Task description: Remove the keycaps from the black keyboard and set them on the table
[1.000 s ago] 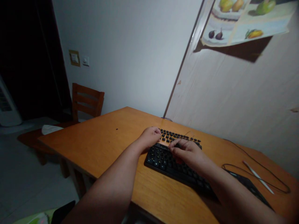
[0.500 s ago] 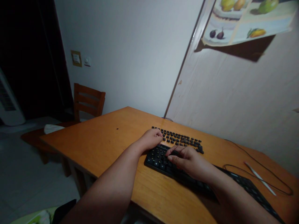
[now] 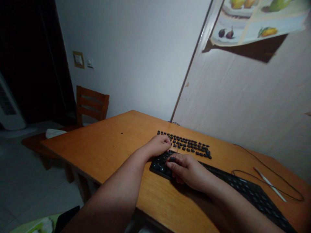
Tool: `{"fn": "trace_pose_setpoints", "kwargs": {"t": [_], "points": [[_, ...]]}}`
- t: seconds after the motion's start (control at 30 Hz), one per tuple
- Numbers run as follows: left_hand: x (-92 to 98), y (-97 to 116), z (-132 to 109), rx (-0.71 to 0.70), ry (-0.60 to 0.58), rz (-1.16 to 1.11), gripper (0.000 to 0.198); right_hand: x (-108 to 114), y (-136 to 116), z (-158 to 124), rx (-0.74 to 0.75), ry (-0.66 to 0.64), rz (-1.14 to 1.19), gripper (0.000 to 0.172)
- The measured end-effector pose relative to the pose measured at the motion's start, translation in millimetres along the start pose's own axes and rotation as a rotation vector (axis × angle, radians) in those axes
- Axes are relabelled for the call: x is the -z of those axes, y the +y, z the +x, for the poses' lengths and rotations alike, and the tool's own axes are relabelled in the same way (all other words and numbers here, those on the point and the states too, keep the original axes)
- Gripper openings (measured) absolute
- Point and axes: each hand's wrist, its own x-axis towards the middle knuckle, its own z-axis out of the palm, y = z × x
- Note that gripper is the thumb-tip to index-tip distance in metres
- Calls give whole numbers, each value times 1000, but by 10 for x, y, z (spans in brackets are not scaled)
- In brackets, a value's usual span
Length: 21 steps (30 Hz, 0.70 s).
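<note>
A black keyboard [image 3: 233, 181] lies along the table's near side, many key positions at its left end bare of caps. My left hand [image 3: 158, 144] rests at its far left edge with the fingers curled closed; a thin wire-like piece shows near the fingertips, but what they hold cannot be made out. Over the keyboard's left part, my right hand [image 3: 186, 166] pinches a small black keycap [image 3: 172, 159] between thumb and forefinger. Just beyond both hands, loose black keycaps [image 3: 189, 142] stand in rows on the wooden table [image 3: 116, 152].
A single small dark piece [image 3: 121, 133] lies on the table to the left. On the right are a white pen-like stick [image 3: 269, 184] and a looping black cable [image 3: 289, 195]. A wooden chair [image 3: 92, 105] stands past the left end, by the wall [image 3: 136, 58].
My right hand has shifted slightly left and turned, and a keycap now shows between its thumb and forefinger. More of the keyboard's right part is uncovered. My left hand has barely moved.
</note>
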Motion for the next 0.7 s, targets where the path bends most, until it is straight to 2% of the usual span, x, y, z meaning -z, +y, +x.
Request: {"fn": "trace_pose_setpoints", "kwargs": {"t": [0.3, 0.5, 0.6, 0.7], "points": [[6, 17, 4, -50, -2, 62, 16, 44, 117, 62, -80, 58, 198, 38], [2, 2, 19, -98, -19, 123, 17, -6, 35, -4, -25, 78, 104, 37], [-3, 3, 20, -110, -18, 143, 17, -36, 17, 8, 12, 189, 74, 35], [-7, 6, 21, -120, -12, 140, 17, -47, 61, 44, -53, 302, 73, 32]]}}
